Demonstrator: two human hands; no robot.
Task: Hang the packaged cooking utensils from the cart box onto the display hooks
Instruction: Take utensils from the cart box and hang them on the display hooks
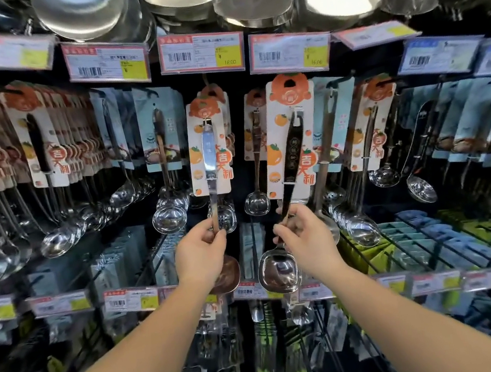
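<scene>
Two hands pinch spoon stems: left hand under the silver spoon, right hand under the black spoon. Both cards point straight up toward hooks near the frame's middle.

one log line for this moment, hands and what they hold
left hand: grips steel-handled ladle by shaft | right hand: grips dark-handled ladle by shaft | both cards raised at display hooks | hung: cannot tell
</scene>
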